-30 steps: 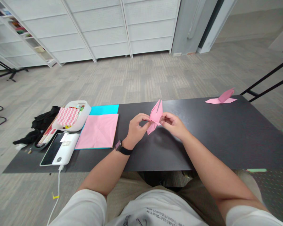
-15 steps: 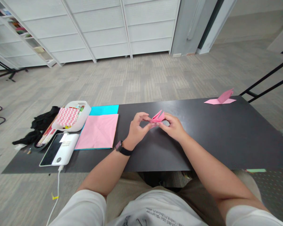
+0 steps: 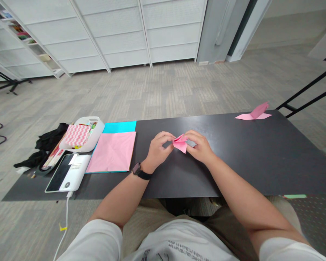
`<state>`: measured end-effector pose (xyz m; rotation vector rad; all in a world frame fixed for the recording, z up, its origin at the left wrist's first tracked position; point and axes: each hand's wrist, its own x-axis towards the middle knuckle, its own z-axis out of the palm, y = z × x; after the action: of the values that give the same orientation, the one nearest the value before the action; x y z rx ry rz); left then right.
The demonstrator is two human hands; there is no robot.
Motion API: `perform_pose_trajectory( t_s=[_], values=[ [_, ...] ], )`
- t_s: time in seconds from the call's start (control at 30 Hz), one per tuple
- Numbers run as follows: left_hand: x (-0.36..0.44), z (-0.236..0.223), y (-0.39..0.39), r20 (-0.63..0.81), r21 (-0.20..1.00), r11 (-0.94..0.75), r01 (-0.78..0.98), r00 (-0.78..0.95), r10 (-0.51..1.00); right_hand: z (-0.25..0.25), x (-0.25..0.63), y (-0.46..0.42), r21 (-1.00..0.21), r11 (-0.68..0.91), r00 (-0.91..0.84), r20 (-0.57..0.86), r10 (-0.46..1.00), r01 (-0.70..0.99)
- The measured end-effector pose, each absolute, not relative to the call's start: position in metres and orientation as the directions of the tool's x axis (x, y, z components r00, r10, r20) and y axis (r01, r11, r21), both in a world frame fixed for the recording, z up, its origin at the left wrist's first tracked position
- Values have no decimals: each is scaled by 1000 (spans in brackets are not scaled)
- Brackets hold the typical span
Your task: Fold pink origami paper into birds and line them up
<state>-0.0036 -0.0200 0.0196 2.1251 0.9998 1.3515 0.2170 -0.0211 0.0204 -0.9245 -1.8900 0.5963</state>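
Note:
A small folded piece of pink origami paper (image 3: 180, 144) is held above the dark table, between both hands. My left hand (image 3: 159, 149) pinches its left edge with thumb and fingers; a black watch is on that wrist. From the other side, my right hand (image 3: 200, 146) grips its right edge, thumb below and fingers above. One pink flap hangs down toward me between the two thumbs. At the far right of the table stands another folded pink paper piece (image 3: 256, 113), with a flat base and an upright part.
Left of my hands lies a stack of pink paper (image 3: 112, 152) over blue sheets (image 3: 121, 127). Beyond it are a white basket (image 3: 99, 130), a white power bank (image 3: 75, 173) with a cable, a phone (image 3: 59, 175) and black cloth (image 3: 52, 137). The dark table (image 3: 247, 156) continues rightward.
The pink paper has turned in my fingers; its flap now points down toward me, where points stood upward before. Both hands stay in nearly the same place.

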Motion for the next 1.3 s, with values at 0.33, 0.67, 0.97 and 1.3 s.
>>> perform_pose_trajectory(
  t_s=[0.33, 0.67, 0.97, 1.3],
  values=[
    [-4, 22, -20, 588, 700, -639, 318, 252, 769, 21, 219, -21, -709, 611, -283, 542, 791, 351],
    [-4, 21, -18, 536, 764, -591, 259, 257, 804, 26, 216, -24, -741, 556, -248, 498, 831, 376],
    [-4, 23, -19, 474, 845, -517, 137, 254, 843, 27, 213, -27, -720, 599, -346, 495, 797, 350],
    [-8, 13, -20, 337, 942, -326, -83, 218, 916, 37, 207, -35, -770, 576, -374, 466, 802, 274]
  ],
)
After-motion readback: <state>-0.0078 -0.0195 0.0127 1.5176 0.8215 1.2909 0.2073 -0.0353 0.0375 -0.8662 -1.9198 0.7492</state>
